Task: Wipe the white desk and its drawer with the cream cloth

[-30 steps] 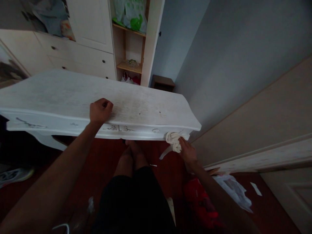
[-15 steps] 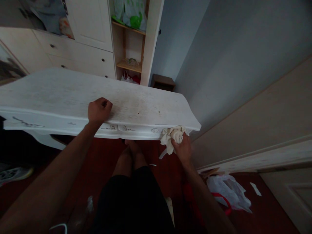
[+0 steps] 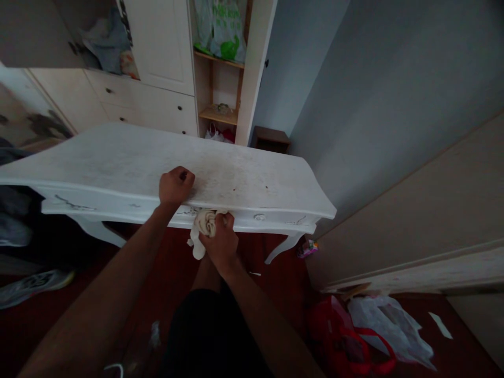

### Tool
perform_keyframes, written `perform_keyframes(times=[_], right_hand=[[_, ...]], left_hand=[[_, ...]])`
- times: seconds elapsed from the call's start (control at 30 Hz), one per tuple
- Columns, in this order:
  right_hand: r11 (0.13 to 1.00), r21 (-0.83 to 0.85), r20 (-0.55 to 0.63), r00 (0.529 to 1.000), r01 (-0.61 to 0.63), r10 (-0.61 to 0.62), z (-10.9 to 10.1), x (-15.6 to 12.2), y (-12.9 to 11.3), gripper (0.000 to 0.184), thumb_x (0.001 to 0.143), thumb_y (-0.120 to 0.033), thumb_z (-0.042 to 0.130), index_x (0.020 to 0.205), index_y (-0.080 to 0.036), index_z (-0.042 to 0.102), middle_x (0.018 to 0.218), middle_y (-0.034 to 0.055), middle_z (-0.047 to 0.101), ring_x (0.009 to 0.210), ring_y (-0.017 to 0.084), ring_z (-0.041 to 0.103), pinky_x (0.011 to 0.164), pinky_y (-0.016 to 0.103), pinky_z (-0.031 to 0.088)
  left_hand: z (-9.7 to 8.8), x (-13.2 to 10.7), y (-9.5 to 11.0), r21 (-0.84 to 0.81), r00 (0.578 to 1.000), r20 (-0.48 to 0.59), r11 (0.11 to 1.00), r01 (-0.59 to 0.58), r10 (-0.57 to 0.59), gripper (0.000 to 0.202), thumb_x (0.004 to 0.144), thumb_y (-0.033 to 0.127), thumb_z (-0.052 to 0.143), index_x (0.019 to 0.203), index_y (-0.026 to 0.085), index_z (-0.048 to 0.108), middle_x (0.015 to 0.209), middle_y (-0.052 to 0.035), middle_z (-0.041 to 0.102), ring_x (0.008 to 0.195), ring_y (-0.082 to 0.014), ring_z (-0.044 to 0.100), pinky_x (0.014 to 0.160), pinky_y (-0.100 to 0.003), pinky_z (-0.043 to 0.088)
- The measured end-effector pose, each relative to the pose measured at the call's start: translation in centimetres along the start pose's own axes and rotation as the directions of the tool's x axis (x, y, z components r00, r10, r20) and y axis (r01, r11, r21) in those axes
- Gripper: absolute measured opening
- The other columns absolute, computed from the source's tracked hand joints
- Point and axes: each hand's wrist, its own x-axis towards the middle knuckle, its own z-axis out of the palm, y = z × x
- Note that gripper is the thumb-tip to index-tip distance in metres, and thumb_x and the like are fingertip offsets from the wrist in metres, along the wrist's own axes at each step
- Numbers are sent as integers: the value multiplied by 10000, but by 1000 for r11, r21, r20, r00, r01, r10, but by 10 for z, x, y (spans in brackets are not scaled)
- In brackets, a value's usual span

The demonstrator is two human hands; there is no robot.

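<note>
Space opens beneath the table [image 3: 118,157], hemmed by its curved leg [image 3: 283,245] and the wall [image 3: 394,105].

1. A cream wardrobe [image 3: 165,47] with open shelves [image 3: 220,113] stands behind the white table [image 3: 118,157].
2. Right of the table rises a grey-blue wall [image 3: 374,79].
3. Beneath the table lies dark red floor [image 3: 287,283], dimly lit.

Dim, soft indoor light; edges bend outward.
</note>
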Motion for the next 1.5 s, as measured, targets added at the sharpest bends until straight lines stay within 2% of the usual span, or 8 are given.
perform_keyframes(times=[0.17,0.4,0.6,0.87,1.07,1.23,1.4,1.5], right_hand=[[996,-54,32,997,77,-76,14,9,-4,726,779,-463,676,1421,-263,404,1498,127,346,1163,281,586,852,398,563],[946,-213,268,946,244,-184,-22,-1,53,795,751,-425,685,1484,-335,392,1346,88,505,1077,271,638,825,366,553],[927,-361,234,972,105,-19,-53,-9,112,873,737,-457,704,1524,-337,346,1373,103,496,1073,277,647,821,369,542],[861,-502,121,980,-78,159,-128,-24,202,755,790,-372,692,1491,-251,440,1372,165,535,1114,322,630,878,401,504],[886,-409,-21,973,-219,230,-162,-32,255,726,781,-344,686,1458,-177,484,1330,178,587,1122,325,634,924,430,508],[997,-75,-236,972,-33,15,-204,-37,258,717,798,-406,657,1450,-162,485,1329,146,619,1174,273,618,1022,430,484],[991,-20,-584,803,135,-121,-244,-1,226,806,811,-518,662,1485,-150,417,1464,162,504,1315,284,518,1099,471,423],[974,-118,-645,731,195,-225,-254,47,207,807,826,-500,641,1499,-144,374,1471,166,488,1333,280,495,1104,467,413]], left_hand=[[-1,0,-2,-19,1000,-4,999,-30,30,373,811,386,414,851,161,709,837,-105,719,796,-225,659,732,-303,459],[-1,0,-3,-56,999,-15,998,-39,38,358,815,383,425,847,166,708,842,-102,714,791,-208,654,759,-302,466],[-5,0,2,-70,1000,13,998,0,1,321,813,370,438,848,180,694,807,-79,712,783,-201,644,762,-294,464],[-6,-1,5,-56,1000,7,998,-17,18,341,803,373,431,840,162,696,848,-111,720,796,-213,640,751,-318,437],[-4,-1,3,-79,999,-2,996,-32,32,389,803,409,408,875,165,703,820,-104,696,809,-229,638,738,-352,412],[-2,-1,2,-9,999,14,1000,-28,28,387,806,417,386,854,186,694,801,-88,673,757,-226,607,698,-359,381],[-5,-3,8,47,999,43,999,-6,4,364,803,425,396,859,200,677,799,-97,666,747,-234,592,691,-363,377],[-7,-4,11,48,998,67,999,-2,-1,362,809,414,395,864,190,674,804,-100,655,762,-240,596,708,-368,385]])
